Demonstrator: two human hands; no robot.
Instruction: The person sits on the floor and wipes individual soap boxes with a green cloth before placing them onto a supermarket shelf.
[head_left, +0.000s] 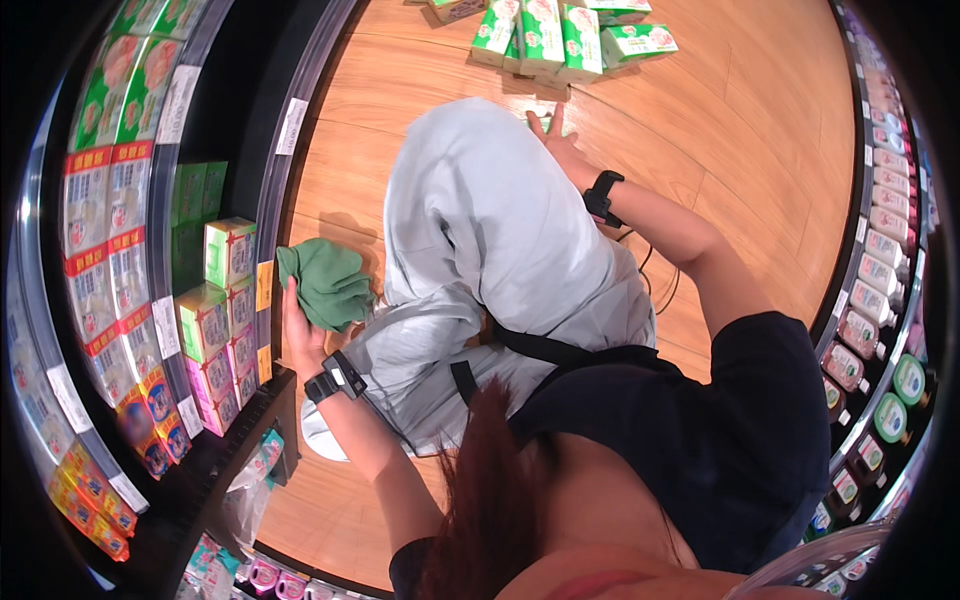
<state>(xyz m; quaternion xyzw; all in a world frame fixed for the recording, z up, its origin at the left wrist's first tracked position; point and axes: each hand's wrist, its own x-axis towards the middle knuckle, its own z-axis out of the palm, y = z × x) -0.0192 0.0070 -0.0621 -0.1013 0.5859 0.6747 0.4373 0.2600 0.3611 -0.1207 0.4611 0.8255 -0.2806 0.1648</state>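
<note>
My left hand (302, 330) holds a bunched green cloth (326, 281) beside the lower shelf, left of my bent knee. My right hand (559, 146) reaches past my other knee, fingers spread, low over the wood-look floor. A small pale green and white item (553, 121) lies at its fingers, partly covered; whether the hand grips it I cannot tell. Just beyond, several green and white soft packs (541, 37) lie in a loose group on the floor.
At the left, a shelf holds stacked boxes (230, 251), red and white packs (86, 210) and green packs. A black shelf edge (259, 401) juts near my left wrist. Bottles (859, 334) line the right shelf. Thin black cables (677, 281) lie beneath my right arm.
</note>
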